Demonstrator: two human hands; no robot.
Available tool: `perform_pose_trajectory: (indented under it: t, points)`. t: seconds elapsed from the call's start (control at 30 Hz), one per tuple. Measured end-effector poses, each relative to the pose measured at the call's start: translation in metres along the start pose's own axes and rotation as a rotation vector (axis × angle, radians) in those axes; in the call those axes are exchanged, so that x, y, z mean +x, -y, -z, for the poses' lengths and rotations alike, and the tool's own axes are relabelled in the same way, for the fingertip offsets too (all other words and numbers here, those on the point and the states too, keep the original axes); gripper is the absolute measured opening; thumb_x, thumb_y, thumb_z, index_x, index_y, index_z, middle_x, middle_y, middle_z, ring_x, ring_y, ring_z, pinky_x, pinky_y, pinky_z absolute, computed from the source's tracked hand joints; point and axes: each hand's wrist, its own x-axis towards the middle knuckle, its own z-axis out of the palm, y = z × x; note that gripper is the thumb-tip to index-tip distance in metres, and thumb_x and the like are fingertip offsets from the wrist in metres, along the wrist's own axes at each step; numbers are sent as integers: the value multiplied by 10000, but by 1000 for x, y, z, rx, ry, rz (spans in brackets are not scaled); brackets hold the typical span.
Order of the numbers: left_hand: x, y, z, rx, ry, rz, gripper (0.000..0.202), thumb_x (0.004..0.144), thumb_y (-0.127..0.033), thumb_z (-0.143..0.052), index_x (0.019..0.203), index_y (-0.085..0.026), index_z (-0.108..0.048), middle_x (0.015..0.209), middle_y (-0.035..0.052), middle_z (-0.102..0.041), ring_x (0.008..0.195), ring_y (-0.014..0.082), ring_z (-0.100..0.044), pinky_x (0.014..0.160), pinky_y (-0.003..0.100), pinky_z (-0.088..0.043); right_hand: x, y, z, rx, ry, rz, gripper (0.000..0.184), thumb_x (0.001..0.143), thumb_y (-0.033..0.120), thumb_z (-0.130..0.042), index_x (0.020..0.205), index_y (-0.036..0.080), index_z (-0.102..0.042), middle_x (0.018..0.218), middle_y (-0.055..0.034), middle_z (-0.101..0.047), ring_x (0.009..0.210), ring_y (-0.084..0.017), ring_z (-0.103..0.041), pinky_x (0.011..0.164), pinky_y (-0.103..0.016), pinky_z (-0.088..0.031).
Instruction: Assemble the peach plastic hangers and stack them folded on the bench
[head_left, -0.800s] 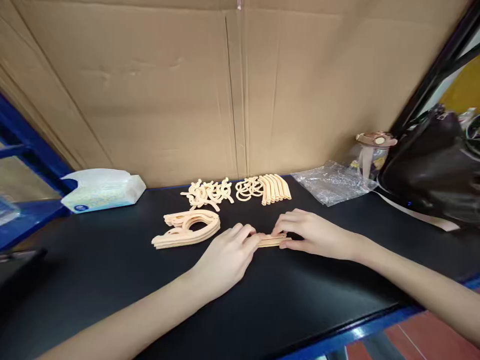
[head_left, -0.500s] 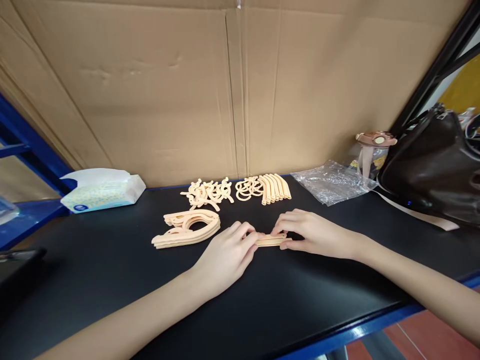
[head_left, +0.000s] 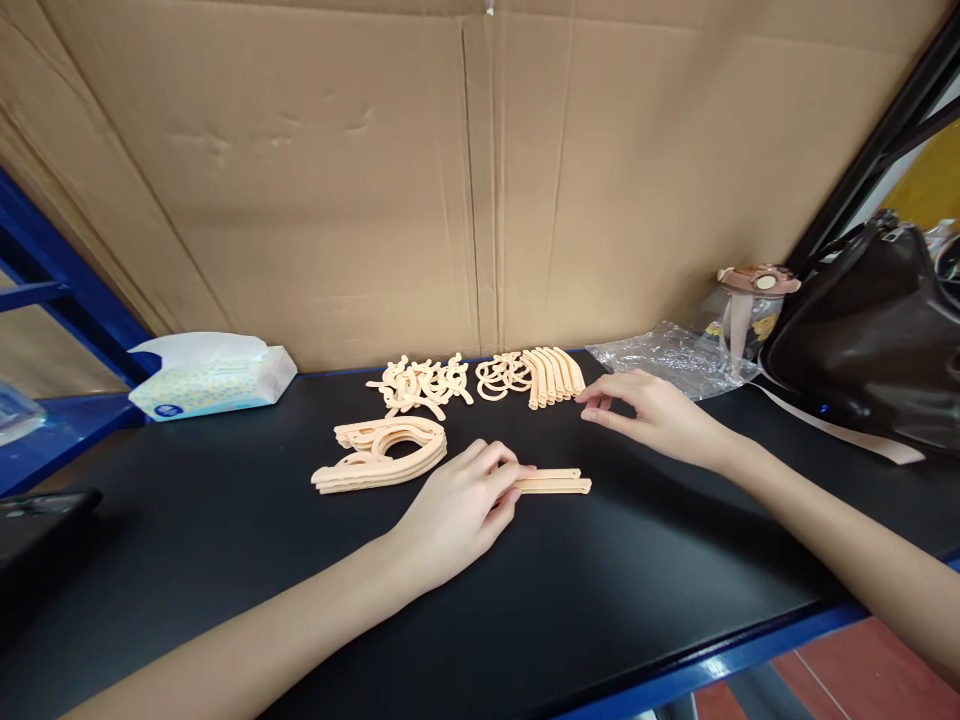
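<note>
My left hand (head_left: 469, 500) is closed on a pair of slim beige plastic hanger arms (head_left: 555, 480) lying on the black table; their left ends are hidden under my fingers. My right hand (head_left: 649, 415) hovers with fingers bent and thumb apart, nothing visible between them. Its fingertips are close to the right end of a row of curved beige hanger arms (head_left: 553, 375); whether they touch cannot be made out. Left of my left hand lies a stack of beige folding hangers (head_left: 416, 460).
Toward the back lie a pile of beige hook-shaped pieces (head_left: 420, 385) and some curved rings (head_left: 495, 375). A tissue pack (head_left: 217, 380) is at left, a dark device (head_left: 45, 520) at the left edge. Clear plastic wrap (head_left: 667, 355), a bottle (head_left: 750, 305) and a dark bag (head_left: 870, 340) stand right.
My right hand has let go of the hanger arms' right ends and moved up and right, toward the row of curved arms. My left hand keeps its place.
</note>
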Motion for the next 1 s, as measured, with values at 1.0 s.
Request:
perform_pose_trajectory:
  t: [1.0]
  points:
    - [-2, 0, 1, 8, -10, -24, 300, 958, -188, -419, 1205, -238, -582, 1015, 39, -590, 855, 185, -522, 718, 316, -445, 122, -14, -59, -410, 136, -100, 246, 858, 337, -568, 738, 188, -723, 794, -65, -715, 775, -201, -629, 743, -305, -316]
